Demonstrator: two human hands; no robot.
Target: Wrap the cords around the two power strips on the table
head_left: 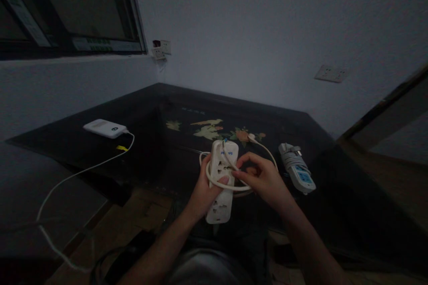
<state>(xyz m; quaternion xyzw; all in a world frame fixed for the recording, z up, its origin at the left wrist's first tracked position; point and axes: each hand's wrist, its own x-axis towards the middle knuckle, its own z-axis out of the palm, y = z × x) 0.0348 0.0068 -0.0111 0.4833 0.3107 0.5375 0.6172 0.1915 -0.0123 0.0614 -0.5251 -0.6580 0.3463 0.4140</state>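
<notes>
A white power strip (222, 209) with a blue brand label is held upright above the near edge of the dark table. My left hand (209, 187) grips it from the left side, thumb across its front. Its white cord (230, 186) loops around the strip and passes under my left thumb. On the right side, my right hand (262, 178) pinches part of the cord close to the sockets. The cord's plug (251, 137) lies on the table beyond my right hand.
A second power strip (302, 180), wrapped in its grey cord, lies on the table (147, 111) at right. At left sits a white device (105, 128) with a cable hanging over the edge. Wall sockets (331, 73) are behind.
</notes>
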